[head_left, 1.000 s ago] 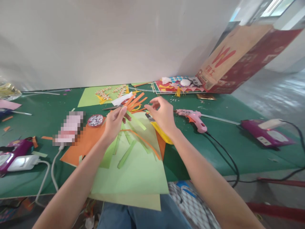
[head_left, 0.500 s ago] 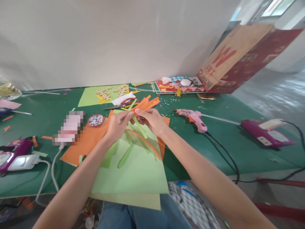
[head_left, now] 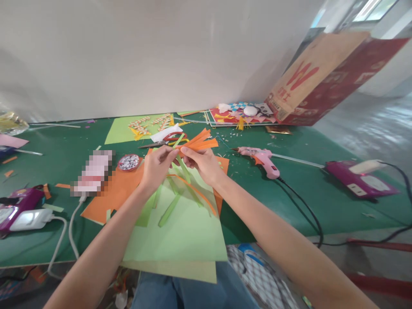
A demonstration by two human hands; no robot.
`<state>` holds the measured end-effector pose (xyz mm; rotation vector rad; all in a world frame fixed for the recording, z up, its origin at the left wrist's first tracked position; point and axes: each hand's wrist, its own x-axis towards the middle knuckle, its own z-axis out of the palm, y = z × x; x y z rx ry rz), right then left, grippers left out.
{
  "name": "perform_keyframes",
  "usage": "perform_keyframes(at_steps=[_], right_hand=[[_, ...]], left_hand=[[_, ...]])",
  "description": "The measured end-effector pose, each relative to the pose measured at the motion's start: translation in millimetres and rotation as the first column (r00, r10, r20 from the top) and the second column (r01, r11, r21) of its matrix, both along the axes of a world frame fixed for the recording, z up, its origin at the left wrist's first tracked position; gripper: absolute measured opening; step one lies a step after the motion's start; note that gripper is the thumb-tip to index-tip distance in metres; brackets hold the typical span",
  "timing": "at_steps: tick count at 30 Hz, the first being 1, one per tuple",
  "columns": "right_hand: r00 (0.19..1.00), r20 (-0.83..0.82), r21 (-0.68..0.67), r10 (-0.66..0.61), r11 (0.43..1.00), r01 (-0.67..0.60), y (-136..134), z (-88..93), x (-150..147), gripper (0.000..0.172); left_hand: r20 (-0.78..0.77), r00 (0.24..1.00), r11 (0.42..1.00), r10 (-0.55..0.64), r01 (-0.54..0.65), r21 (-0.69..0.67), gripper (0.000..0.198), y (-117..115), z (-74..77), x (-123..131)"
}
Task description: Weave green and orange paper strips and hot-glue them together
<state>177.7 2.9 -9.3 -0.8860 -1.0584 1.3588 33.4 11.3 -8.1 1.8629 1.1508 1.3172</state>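
Note:
Both hands meet over the light green paper sheets (head_left: 180,244) and pinch folded paper strips. My left hand (head_left: 158,165) is closed, thumb against fingers, at the left end where a green paper strip (head_left: 185,169) crosses. Closed as well, my right hand (head_left: 202,163) grips the bunch of orange paper strips (head_left: 202,139), which fans out to the upper right. Exactly how the strips cross is hidden by the fingertips. Below the hands lie loose green strips (head_left: 169,210) and a curved orange strip (head_left: 199,193). Scissors (head_left: 161,141) with red and yellow handles rest just behind.
A pink glue gun (head_left: 257,156) lies at right, its cord running to the front edge. Purple power strips (head_left: 360,180) sit at both sides. A blurred phone (head_left: 95,171), a round tin of small pieces (head_left: 128,162) and orange paper (head_left: 112,193) are left. A paper bag (head_left: 322,77) stands back right.
The orange strips have spread and tilted slightly to the right. The green strip below the fingers has shifted a little. Both hands stay in nearly the same place, still pinching.

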Motion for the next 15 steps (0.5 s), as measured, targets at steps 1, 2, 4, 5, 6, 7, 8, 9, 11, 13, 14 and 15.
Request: perform_keyframes(at_steps=[1, 2, 4, 5, 6, 7, 8, 9, 11, 13, 14, 15], right_hand=[[1.000, -0.001, 0.002, 0.000, 1.000, 0.000, 0, -0.4, 0, 0.030], [1.000, -0.004, 0.001, 0.000, 1.000, 0.000, 0, -0.7, -1, 0.031], [1.000, 0.000, 0.005, 0.002, 1.000, -0.002, 0, -1.1, -1, 0.033], [1.000, 0.014, 0.012, 0.008, 1.000, -0.008, 0, -1.0, 0, 0.035], [0.999, 0.035, 0.021, 0.013, 1.000, -0.014, 1, -0.8, 1, 0.036], [0.998, 0.061, 0.029, 0.016, 0.999, -0.018, 1, -0.5, 2, 0.035], [0.996, 0.086, 0.034, 0.017, 0.999, -0.020, 2, -0.1, 3, 0.033], [0.994, 0.108, 0.034, 0.016, 0.999, -0.019, 3, 0.1, 3, 0.029], [0.988, 0.155, 0.025, 0.007, 1.000, -0.011, 4, 0.1, 5, 0.029], [0.966, 0.258, 0.034, 0.000, 0.999, -0.009, 5, -0.9, 6, 0.030], [0.943, 0.334, 0.056, -0.008, 0.998, -0.012, 4, -1.5, 5, 0.027], [0.908, 0.419, 0.087, -0.017, 0.996, -0.021, 4, -2.1, 5, 0.022]], left_hand=[[0.025, 1.000, 1.000, -0.003, 0.003, -0.005, 0.025, 1, -0.5, 0], [0.046, 0.999, 1.000, -0.006, 0.007, -0.009, 0.024, 1, -0.8, 0], [0.076, 0.997, 1.000, -0.004, 0.005, -0.015, 0.026, 2, -0.6, 0], [0.091, 0.996, 1.000, 0.005, -0.003, -0.017, 0.026, 2, -0.2, 1], [0.113, 0.993, 1.000, 0.018, -0.016, -0.016, 0.027, 3, 0.4, 1], [0.141, 0.989, 0.999, 0.032, -0.030, -0.015, 0.027, 3, 1.1, 1], [0.175, 0.983, 0.999, 0.050, -0.048, -0.014, 0.027, 4, 1.7, 1], [0.215, 0.974, 0.997, 0.073, -0.071, -0.015, 0.027, 5, 2.3, 0], [0.301, 0.944, 0.991, 0.132, -0.128, -0.033, 0.027, 8, 3.2, -1], [0.386, 0.903, 0.982, 0.190, -0.179, -0.065, 0.026, 11, 3.4, -4], [0.423, 0.881, 0.977, 0.211, -0.194, -0.084, 0.026, 13, 3.3, -5], [0.450, 0.864, 0.975, 0.224, -0.199, -0.104, 0.026, 14, 3.1, -7]])
